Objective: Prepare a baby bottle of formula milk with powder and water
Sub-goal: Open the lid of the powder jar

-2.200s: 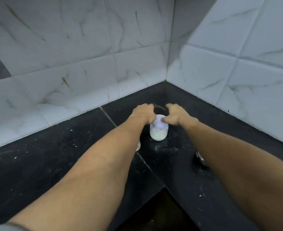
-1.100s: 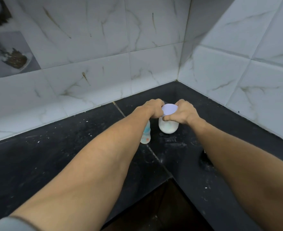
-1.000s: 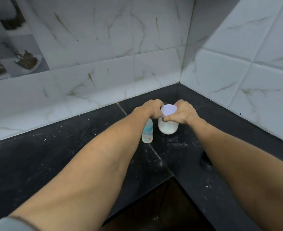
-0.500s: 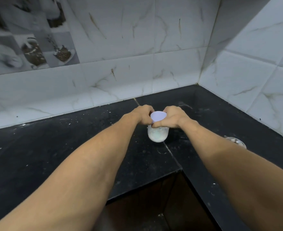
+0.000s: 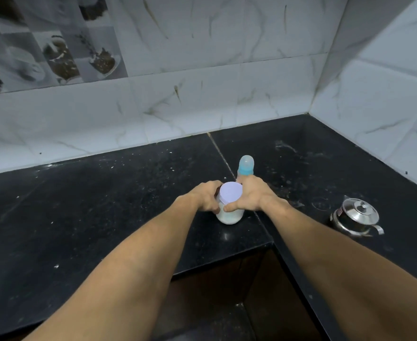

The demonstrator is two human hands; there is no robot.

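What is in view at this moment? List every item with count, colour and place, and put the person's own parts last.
powder jar: one, translucent with white powder inside, on the counter near its front edge, held between both hands.
jar lid: one, pale lilac-white, on top of the jar.
baby bottle: one, clear with a blue collar and cap, upright just behind the right hand.
steel pot with lid: one, shiny silver, on the counter to the right.
counter: one, black stone speckled with white bits, L-shaped around a corner.
wall tiles: white marble-look, with patterned grey tiles at upper left.
left hand: one, wrapped around the jar's left side.
right hand: one, gripping the lid's right edge.
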